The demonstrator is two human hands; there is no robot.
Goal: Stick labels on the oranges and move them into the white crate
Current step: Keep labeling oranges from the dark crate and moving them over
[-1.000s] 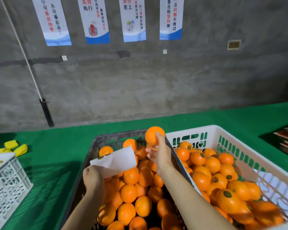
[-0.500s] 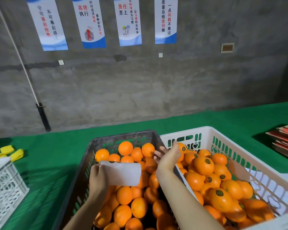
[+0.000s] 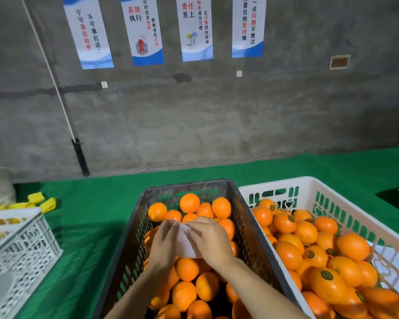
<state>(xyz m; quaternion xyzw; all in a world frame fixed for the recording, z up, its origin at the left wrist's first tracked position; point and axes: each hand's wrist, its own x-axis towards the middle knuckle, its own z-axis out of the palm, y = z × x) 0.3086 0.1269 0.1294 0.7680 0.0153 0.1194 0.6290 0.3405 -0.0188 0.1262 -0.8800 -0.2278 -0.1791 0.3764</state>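
Oranges (image 3: pixel 189 203) in dk crate (image 3: pixel 186 185), wht crate (image 3: pixel 283 182)

The right hand (image 3: pixel 209 244) has let its orange go and joined the left hand (image 3: pixel 164 244) on the label sheet (image 3: pixel 186 245)

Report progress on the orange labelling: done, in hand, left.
Done: the white crate holds many labelled oranges. In hand: the left hand holds the label sheet over the dark crate; the right hand has its fingers at the sheet's top edge; no orange is held. Left: the dark crate is full of unlabelled oranges.
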